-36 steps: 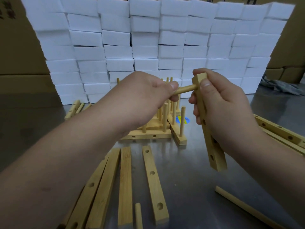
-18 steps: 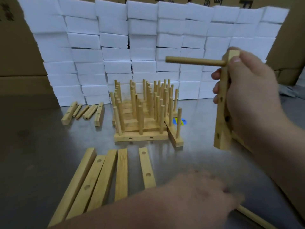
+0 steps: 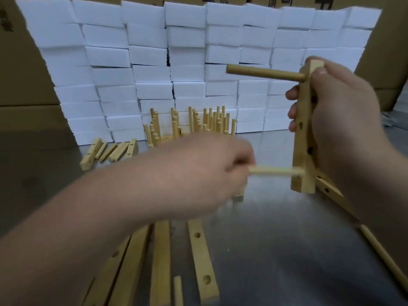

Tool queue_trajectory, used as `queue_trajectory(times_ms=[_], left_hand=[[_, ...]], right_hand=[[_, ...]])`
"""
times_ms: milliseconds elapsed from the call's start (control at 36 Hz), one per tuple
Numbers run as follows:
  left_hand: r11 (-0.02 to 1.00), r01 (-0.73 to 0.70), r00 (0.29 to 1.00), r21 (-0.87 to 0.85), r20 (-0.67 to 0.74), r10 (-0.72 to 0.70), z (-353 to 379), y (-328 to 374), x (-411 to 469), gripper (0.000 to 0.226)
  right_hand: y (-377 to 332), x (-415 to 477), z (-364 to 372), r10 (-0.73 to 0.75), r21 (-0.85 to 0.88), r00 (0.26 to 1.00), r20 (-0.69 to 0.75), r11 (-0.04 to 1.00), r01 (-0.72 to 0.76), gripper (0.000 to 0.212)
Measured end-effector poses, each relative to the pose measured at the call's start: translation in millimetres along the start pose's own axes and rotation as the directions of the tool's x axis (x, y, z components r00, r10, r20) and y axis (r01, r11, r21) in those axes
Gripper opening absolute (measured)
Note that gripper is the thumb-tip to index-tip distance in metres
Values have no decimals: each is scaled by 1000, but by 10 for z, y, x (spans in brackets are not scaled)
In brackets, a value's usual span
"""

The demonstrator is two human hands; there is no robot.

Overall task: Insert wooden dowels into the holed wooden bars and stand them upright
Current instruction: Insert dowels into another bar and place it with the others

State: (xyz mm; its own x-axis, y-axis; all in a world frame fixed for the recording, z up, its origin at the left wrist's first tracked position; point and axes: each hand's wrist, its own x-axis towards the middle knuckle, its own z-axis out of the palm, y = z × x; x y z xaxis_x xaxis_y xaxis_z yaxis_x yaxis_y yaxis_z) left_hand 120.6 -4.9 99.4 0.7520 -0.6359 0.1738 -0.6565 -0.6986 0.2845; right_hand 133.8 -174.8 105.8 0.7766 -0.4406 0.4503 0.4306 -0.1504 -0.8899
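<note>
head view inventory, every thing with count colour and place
held bar: one, light wood, upright at right
top dowel: one, tan, in the held bar's top hole, pointing left
lower dowel: one, pale, blurred, at the held bar's lowest hole
pegged bars: several, light wood, centre back
loose bars: at least four, light wood, flat along bottom
short dowel: one, tan, bottom centre
long stick: one, tan, bottom right
white blocks: many, stacked wall behind
cardboard boxes: several, brown, behind the wall
table: one, grey metal
left hand: pinches lower dowel
right hand: grips held bar
</note>
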Motion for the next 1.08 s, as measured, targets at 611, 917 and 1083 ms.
queue_trajectory(times_ms=[611,917,1083], left_hand=[[980,-190,866,-60,-481,139,220,-98,128,31],[955,-216,877,-202,-470,99,223,-142,143,23],[971,-229,868,-66,-466,173,179,-183,146,30]], right_hand=[[54,-60,68,38,20,997,71,999,-40,28],[53,-105,89,32,140,979,201,988,-61,28],[86,-150,134,32,146,976,216,987,-65,27]])
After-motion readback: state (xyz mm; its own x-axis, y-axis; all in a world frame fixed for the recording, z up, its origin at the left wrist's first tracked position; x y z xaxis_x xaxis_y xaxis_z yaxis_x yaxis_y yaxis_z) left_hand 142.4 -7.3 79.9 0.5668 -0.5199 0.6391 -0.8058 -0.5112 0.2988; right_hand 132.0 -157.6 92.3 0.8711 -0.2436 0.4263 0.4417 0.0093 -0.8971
